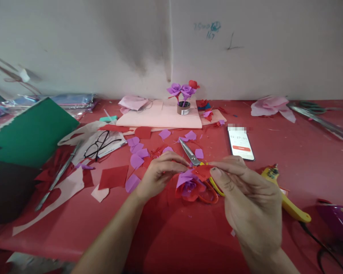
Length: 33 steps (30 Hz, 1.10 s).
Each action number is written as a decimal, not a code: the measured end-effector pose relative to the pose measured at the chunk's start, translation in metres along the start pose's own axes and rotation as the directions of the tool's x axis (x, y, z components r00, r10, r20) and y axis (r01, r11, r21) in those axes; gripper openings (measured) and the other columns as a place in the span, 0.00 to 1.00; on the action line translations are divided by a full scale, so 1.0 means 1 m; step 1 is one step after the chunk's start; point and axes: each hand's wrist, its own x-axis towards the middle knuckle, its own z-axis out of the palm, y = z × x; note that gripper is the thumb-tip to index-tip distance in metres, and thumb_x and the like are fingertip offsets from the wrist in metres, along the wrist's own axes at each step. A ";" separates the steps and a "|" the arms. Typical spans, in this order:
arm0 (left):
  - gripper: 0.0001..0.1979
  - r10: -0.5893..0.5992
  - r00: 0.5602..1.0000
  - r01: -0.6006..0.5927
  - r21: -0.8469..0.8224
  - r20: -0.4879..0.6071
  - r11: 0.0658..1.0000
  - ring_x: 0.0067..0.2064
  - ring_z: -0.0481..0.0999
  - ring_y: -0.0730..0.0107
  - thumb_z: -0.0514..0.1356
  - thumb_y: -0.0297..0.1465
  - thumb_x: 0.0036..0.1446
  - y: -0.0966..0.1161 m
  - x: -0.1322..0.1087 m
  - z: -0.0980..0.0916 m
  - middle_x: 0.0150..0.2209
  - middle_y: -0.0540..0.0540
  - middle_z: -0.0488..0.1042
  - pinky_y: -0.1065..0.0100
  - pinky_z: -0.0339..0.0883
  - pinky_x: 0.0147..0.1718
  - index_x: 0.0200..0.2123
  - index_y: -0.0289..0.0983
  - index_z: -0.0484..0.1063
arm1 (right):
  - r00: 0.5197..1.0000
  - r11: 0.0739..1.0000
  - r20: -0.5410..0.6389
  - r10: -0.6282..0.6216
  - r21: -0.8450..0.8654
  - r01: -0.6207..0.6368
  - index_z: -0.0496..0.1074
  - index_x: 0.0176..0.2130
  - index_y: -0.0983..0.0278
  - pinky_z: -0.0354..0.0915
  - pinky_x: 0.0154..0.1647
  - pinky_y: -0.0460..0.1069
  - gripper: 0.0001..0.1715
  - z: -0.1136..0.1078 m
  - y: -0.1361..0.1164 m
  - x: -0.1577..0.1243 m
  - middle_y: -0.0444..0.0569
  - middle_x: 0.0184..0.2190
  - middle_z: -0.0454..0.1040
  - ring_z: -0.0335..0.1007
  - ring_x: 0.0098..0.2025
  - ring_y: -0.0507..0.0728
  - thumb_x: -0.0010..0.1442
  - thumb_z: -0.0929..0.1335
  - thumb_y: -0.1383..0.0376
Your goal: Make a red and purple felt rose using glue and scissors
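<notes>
Near the middle of the red table, my left hand [159, 176] is closed, its fingertips at the edge of a purple-and-red paper flower [188, 185]; the exact grip point is hidden. My right hand [251, 199] pinches a red paper petal [202, 173] between thumb and fingers, against the flower's upper right side. Scissors [191, 152] lie behind both hands, blades pointing away, their yellow and orange handles partly covered by the flower. Purple paper petals [136, 161] are scattered left of my left hand, along with a red paper square [113, 177].
A small pot of finished paper flowers [183, 108] stands on pink sheets [157, 118] at the back. To the right lie a phone [241, 142], a yellow corded tool [291, 205] and a purple object [338, 219]. Eyeglasses [98, 146] and a green board [34, 129] are at left.
</notes>
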 end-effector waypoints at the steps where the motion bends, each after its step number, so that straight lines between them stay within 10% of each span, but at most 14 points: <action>1: 0.11 -0.010 1.000 0.010 -0.002 -0.003 1.000 0.43 0.76 0.66 0.55 0.23 0.62 0.000 0.000 0.000 0.40 0.41 0.77 0.64 0.70 0.41 0.39 0.39 0.78 | 1.000 1.000 0.006 -0.010 -0.011 0.010 0.80 0.39 0.52 0.61 0.37 0.50 0.11 0.000 0.000 0.000 0.42 0.32 0.74 0.65 0.37 0.53 0.59 0.72 0.68; 19: 0.10 -0.044 0.999 0.044 -0.073 -0.001 0.996 0.41 0.77 0.65 0.57 0.31 0.62 0.002 0.003 -0.001 0.39 0.40 0.78 0.64 0.71 0.39 0.39 0.38 0.79 | 0.990 0.976 0.093 -0.103 -0.181 0.119 0.78 0.40 0.52 0.64 0.37 0.51 0.12 -0.002 -0.001 0.000 0.42 0.32 0.75 0.66 0.37 0.54 0.60 0.70 0.70; 33: 0.09 -0.115 0.993 0.115 -0.122 0.010 0.986 0.40 0.77 0.66 0.59 0.29 0.61 0.006 0.002 0.000 0.38 0.40 0.78 0.65 0.71 0.38 0.38 0.37 0.79 | 0.900 0.795 0.172 -0.399 -0.425 0.434 0.77 0.42 0.48 0.63 0.40 0.56 0.21 -0.007 0.004 0.009 0.40 0.32 0.78 0.68 0.36 0.57 0.55 0.73 0.74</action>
